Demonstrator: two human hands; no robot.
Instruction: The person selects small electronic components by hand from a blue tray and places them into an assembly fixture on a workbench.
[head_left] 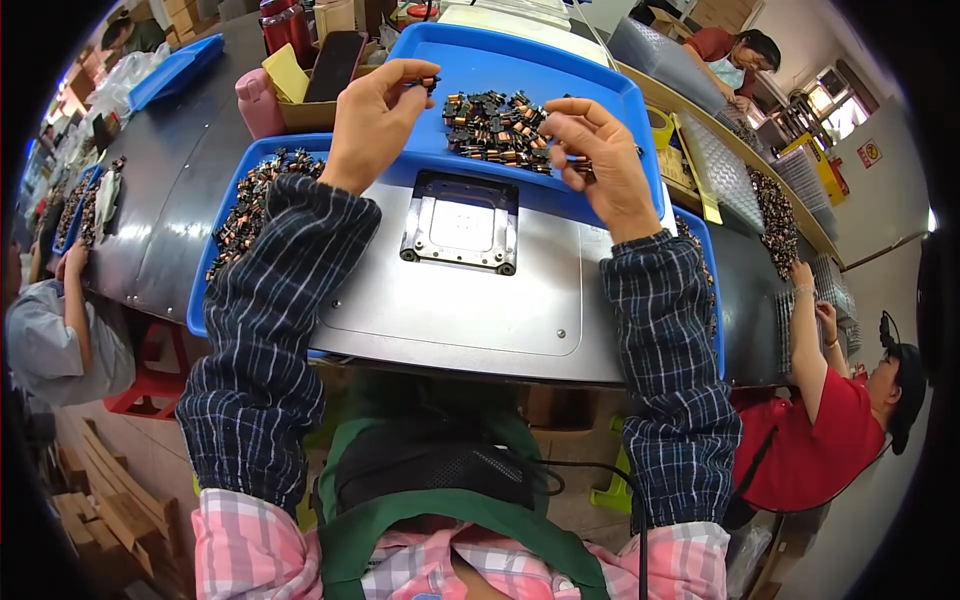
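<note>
My left hand [378, 122] is raised over the near left edge of a blue tray [425, 45]. Its thumb and fingertips pinch a small black-and-copper coil part [430, 83]. In the tray lies a heap of similar coil parts [490, 130]. At the heap's right side my right hand [605, 165] hovers with curled fingers. Dark parts show by those fingers, but whether they are held or lie behind is unclear. Below and between the hands sits a square metal fixture [460, 225], dark-framed with a bright plate, set in a silver panel [450, 315]. No coil part shows on its plate.
More coil parts fill a blue bin [205, 290] left of the panel; another blue bin [718, 340] is partly behind my right sleeve. A pink bottle [260, 105] and a phone [337, 66] stand at the back left. Co-workers sit left, right and far right.
</note>
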